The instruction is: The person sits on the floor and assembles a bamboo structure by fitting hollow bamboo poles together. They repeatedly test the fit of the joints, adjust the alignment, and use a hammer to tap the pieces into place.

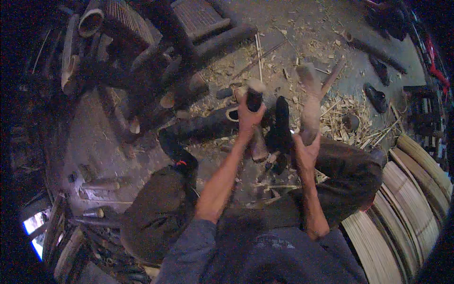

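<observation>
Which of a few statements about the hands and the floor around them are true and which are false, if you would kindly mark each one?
1. The right hand holds a forked piece of pale wood. True.
2. The left hand is empty. False: it grips a short rounded piece with a pale upper end.
3. Pale shavings lie scattered on the floor. True.
4. The long pale slats are at the upper left. False: they are at the lower right.
5. A dark shoe is to the right of the main heap of shavings. True.
</observation>
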`<action>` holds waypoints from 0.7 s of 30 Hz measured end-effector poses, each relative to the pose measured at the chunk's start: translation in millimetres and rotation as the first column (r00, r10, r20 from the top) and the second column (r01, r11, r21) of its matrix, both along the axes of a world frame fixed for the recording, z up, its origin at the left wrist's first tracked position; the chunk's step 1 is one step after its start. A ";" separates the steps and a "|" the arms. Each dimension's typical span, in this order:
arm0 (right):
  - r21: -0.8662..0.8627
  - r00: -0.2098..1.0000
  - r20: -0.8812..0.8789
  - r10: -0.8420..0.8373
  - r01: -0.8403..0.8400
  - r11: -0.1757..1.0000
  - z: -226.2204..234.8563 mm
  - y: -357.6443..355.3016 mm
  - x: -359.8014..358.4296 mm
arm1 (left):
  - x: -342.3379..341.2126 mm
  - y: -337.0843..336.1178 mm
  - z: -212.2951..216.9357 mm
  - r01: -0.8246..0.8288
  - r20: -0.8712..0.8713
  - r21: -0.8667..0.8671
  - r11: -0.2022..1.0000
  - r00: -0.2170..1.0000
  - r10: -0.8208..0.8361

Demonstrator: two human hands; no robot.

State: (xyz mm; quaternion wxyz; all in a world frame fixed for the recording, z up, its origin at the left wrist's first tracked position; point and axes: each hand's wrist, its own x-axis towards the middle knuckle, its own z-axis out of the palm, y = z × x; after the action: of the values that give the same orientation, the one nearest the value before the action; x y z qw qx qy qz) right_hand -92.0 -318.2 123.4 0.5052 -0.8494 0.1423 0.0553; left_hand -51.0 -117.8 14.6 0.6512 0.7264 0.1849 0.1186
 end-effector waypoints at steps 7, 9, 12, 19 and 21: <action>-0.030 0.953 0.146 0.266 -0.264 0.964 28.5 32.6 -23.0 | -37.2 68.3 99.3 -0.204 -0.155 -0.343 0.917 0.975 0.159; -0.010 0.892 0.005 0.452 -0.451 0.892 45.8 61.0 -47.4 | -53.2 81.9 100.6 -0.418 -0.237 -0.738 0.530 0.895 0.377; 0.010 0.670 0.189 0.718 -0.733 0.681 26.6 97.8 -83.4 | -76.5 84.1 61.8 -0.431 -0.210 -0.734 0.524 0.879 0.428; 0.053 0.316 -0.028 0.948 -0.947 0.317 56.7 148.9 -139.3 | -103.4 82.6 -12.8 -0.470 -0.150 -0.675 0.568 0.842 0.519; -0.018 0.354 0.108 0.929 -0.934 0.358 62.3 152.2 -141.7 | -99.3 79.1 -18.8 -0.470 -0.145 -0.673 0.572 0.841 0.521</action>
State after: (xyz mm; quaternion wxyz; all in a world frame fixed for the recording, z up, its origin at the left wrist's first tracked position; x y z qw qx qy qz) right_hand -233.8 -166.0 185.7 0.4113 -0.7700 -0.3902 0.2926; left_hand -150.3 -38.7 -4.2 0.8179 0.3474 0.3881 0.2443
